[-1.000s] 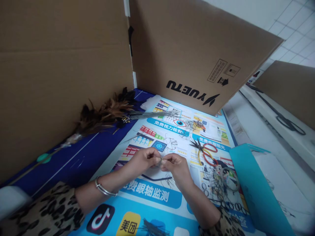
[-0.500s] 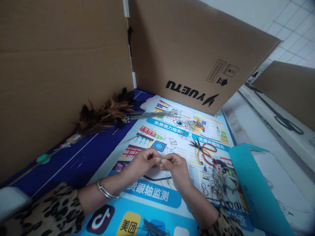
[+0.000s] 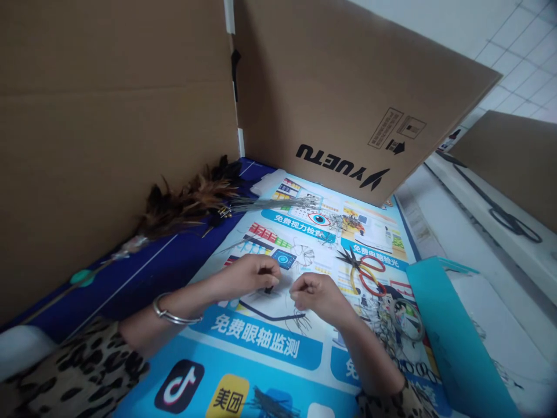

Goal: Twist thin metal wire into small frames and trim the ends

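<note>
My left hand [image 3: 256, 274] is above the printed poster sheet [image 3: 313, 348], its thumb and fingers pinched. A small dark bit shows under its fingertips, too small to name. Just to the right, my right hand [image 3: 317, 295] is also curled into a pinch, with a gap between the two hands. Whatever lies between its fingertips is too fine to make out. Loose thin wires [image 3: 302, 321] lie on the sheet below the hands. Beyond the right hand rest red- and yellow-handled cutting tools [image 3: 365, 271], crossed over each other.
Brown feathers [image 3: 187, 200] lie along the left cardboard wall [image 3: 108, 116]. A bundle of straight wires [image 3: 274, 203] points across the sheet. At right are a wire coil [image 3: 408, 319], dark rings [image 3: 420, 367] and a turquoise box [image 3: 461, 337]. Dark wire pieces [image 3: 272, 402] lie in front.
My hands were together, fingertips meeting over something small. They have since moved apart, the left slightly left and up, the right slightly right. The view has shifted a little.
</note>
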